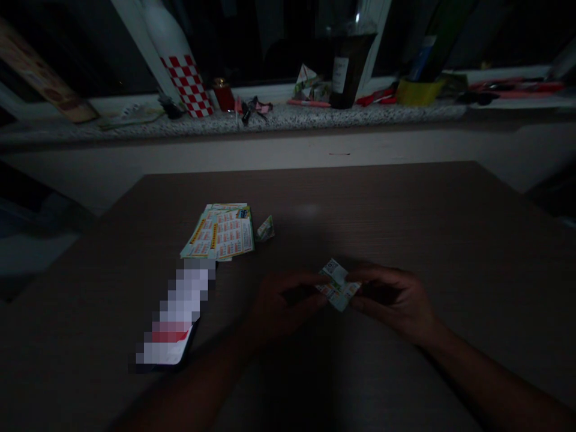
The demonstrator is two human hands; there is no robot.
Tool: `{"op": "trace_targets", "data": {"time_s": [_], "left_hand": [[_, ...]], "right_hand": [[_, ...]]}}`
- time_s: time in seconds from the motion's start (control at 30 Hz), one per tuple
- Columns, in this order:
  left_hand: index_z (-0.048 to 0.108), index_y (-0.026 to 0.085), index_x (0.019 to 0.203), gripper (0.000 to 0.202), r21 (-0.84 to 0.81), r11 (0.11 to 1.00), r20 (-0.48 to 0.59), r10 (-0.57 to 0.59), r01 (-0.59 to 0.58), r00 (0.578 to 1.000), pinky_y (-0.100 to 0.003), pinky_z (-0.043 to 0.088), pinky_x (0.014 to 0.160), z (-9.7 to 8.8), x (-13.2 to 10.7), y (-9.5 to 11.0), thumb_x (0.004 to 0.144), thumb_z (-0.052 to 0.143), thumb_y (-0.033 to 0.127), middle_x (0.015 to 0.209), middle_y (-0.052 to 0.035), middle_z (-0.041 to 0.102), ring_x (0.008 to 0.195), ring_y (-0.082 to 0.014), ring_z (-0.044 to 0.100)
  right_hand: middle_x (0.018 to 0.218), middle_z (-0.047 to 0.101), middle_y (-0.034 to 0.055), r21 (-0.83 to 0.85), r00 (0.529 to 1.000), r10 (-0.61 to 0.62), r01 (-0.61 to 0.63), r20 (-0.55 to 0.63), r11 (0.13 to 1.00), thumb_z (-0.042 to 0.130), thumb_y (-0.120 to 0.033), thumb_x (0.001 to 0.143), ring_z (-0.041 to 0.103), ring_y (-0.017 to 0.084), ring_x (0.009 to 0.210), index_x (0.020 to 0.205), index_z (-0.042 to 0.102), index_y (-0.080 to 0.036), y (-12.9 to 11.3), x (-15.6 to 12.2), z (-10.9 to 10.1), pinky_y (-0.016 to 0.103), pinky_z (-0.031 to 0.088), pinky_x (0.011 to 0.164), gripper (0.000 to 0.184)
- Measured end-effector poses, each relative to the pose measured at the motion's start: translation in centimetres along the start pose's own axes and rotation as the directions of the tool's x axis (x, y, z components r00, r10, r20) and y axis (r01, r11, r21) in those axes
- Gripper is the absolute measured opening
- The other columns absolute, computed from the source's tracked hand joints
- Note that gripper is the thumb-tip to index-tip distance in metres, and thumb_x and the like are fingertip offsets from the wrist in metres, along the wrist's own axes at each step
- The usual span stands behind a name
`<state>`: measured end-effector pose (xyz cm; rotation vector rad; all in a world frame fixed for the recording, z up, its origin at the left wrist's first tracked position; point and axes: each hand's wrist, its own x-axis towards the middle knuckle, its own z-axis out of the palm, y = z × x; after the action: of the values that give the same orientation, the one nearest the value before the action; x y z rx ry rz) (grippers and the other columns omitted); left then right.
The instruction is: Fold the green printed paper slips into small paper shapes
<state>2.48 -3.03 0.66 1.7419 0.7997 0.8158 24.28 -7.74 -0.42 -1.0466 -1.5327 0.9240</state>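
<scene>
A small folded paper (338, 287), printed in green, white and orange with a square code near its top, is held diamond-wise above the table. My left hand (288, 303) pinches its left corner between thumb and fingers. At the right corner, my right hand (396, 297) grips it the same way. Beyond my left hand sits a small folded paper piece (265, 228), standing up on the table. Beside that lies a fanned stack of printed paper slips (225, 233), with rows of red and orange print.
A phone with a lit, blurred-out screen (180, 306) lies left of my arms on the wooden table (405, 210). Along the granite sill (288, 117) at the back stand a red-and-white checkered bottle (186, 78), a dark cup (348, 72) and a yellow holder (418, 92).
</scene>
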Motion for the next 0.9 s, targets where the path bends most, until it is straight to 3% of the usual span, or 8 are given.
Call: {"op": "trace_targets", "data": {"time_s": [0.27,0.43,0.7,0.9], "left_hand": [[0.074,0.018,0.091,0.012,0.029,0.999,-0.039,0.046,-0.045,0.998,-0.021,0.051,0.067,0.31,0.13,0.05,0.080,0.068,0.020,0.083,-0.0024,0.075,0.075,-0.0134,0.069],[0.074,0.020,0.090,0.012,0.018,0.986,-0.033,0.168,-0.167,0.985,-0.022,0.051,0.066,0.38,0.24,-0.06,0.082,0.066,0.024,0.080,-0.0026,0.074,0.073,-0.0144,0.068],[0.066,0.019,0.108,0.023,0.090,0.932,0.067,0.345,-0.350,0.936,-0.024,0.051,0.072,0.35,0.16,-0.43,0.088,0.058,0.021,0.089,-0.0058,0.071,0.080,-0.0148,0.066],[0.066,0.017,0.103,0.020,0.119,0.933,0.134,0.323,-0.339,0.937,-0.024,0.049,0.074,0.33,0.25,-0.03,0.090,0.051,0.021,0.089,-0.0066,0.070,0.081,-0.0147,0.065]], "right_hand": [[0.087,0.072,0.0042,0.043,1.000,-0.012,0.011,0.017,0.999,0.074,-0.016,0.074,0.067,0.017,0.077,0.098,0.071,-0.025,0.43,0.10,0.03,0.027,0.053,0.066,0.026],[0.085,0.072,0.0029,0.027,0.998,-0.060,0.059,0.011,0.998,0.071,-0.015,0.077,0.067,0.016,0.078,0.097,0.072,-0.026,0.18,0.22,0.14,0.026,0.054,0.068,0.023],[0.089,0.071,0.0049,0.016,0.993,-0.103,0.102,0.054,0.995,0.072,-0.016,0.076,0.067,0.018,0.080,0.101,0.071,-0.025,0.24,0.03,0.27,0.029,0.054,0.068,0.027],[0.087,0.072,0.0045,-0.024,0.993,-0.117,0.117,0.000,0.993,0.073,-0.016,0.075,0.068,0.019,0.077,0.096,0.073,-0.025,-0.16,-0.10,0.32,0.028,0.055,0.066,0.023]]}}
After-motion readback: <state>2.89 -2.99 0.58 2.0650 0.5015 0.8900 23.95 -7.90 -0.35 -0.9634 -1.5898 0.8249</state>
